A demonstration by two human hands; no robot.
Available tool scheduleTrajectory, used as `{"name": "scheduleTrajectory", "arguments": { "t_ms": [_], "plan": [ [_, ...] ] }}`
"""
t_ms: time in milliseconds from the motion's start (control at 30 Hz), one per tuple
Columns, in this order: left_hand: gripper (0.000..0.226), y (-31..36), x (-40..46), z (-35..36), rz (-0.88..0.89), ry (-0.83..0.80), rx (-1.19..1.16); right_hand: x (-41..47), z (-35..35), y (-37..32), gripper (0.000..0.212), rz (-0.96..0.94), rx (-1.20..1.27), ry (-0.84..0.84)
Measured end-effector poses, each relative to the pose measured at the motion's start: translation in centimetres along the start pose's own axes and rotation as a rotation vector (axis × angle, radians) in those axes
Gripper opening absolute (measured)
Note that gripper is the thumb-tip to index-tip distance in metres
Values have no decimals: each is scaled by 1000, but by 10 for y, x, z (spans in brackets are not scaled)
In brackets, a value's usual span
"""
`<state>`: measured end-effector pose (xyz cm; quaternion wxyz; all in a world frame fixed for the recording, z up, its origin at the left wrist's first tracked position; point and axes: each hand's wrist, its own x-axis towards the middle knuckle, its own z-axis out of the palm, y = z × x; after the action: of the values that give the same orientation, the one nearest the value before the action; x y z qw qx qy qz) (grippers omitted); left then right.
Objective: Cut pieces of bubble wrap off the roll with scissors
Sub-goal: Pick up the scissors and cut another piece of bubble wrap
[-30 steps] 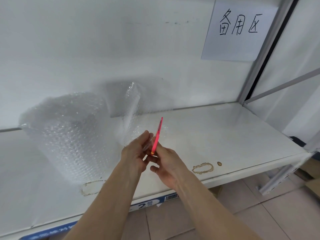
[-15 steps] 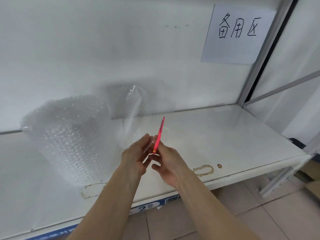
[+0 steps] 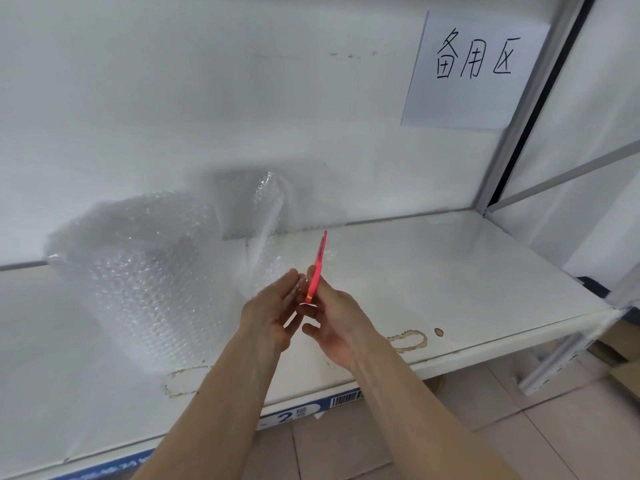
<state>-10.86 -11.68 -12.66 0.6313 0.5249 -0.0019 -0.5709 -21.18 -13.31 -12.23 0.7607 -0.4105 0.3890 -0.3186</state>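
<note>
White metal shelf (image 3: 467, 271) carries our bubble wrap roll (image 3: 138, 271) at the left. Our right hand (image 3: 337, 327) pinches the pink scissors (image 3: 318, 268), blades up and closed; our left hand (image 3: 273, 313) curls on their lower end. We judge cutting not begun: next we must open them at the loose sheet (image 3: 266, 230).

White metal shelf (image 3: 450, 271) against pale wall (image 3: 173, 81) — handwritten paper sign (image 3: 474, 69), tiled floor (image 3: 519, 438).

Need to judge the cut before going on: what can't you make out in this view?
- Scissors: seen edge-on, so blades open or closed unclear.
- Their handles: hidden by the right hand.
- Left hand fingertips: bubble wrap is transparent, grip on it unclear.
</note>
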Motion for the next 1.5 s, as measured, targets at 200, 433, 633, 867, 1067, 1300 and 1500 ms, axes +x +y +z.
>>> {"name": "scheduleTrajectory", "arguments": {
  "t_ms": [200, 433, 633, 867, 1067, 1300, 1500],
  "plan": [
    [12, 1, 1, -1, 1, 12, 9, 1, 2, 2, 34, -11, -6, 8],
    [11, 1, -1, 3, 13, 44, 11, 3, 2, -1, 37, -10, 23, 12],
    [11, 1, -1, 3, 14, 47, 41, 8, 1, 3, 35, -22, 8, 34],
    [8, 1, -4, 3, 10, 44, 32, 8, 0, -2, 38, -20, 18, 32],
    [24, 2, -2, 2, 7, 39, 15, 15, -4, -3, 37, -39, 10, 38],
    [20, 2, -3, 2, 3, 42, 8, 20, -6, -3, 40, -29, -1, 50],
    [20, 3, -4, 1, 8, 63, 19, 30, -9, -2, 38, -14, 2, 89]
  ]
}}
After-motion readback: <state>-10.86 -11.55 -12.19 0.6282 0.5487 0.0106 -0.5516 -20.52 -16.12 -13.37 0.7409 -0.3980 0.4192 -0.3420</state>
